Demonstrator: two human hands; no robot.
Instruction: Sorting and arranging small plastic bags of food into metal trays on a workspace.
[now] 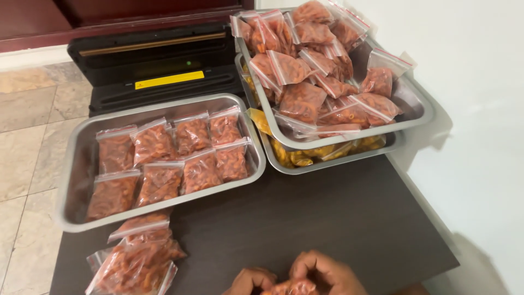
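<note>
my left hand (250,280) and right hand (326,273) pinch one small bag (292,287) between them | loose bags (136,257) left of them | filled tray (82,158) beyond

- The desk (338,218) is dark brown with a faint wood grain.
- The clear packets (164,158) hold reddish-orange snacks (each with a red-and-white zip strip).
- The trays (76,180) are plain silver steel.
- The lower tray (327,161) at the desk's far right shows yellow packets (297,157).
- The sealer (158,60) is black with a yellow label.
</note>
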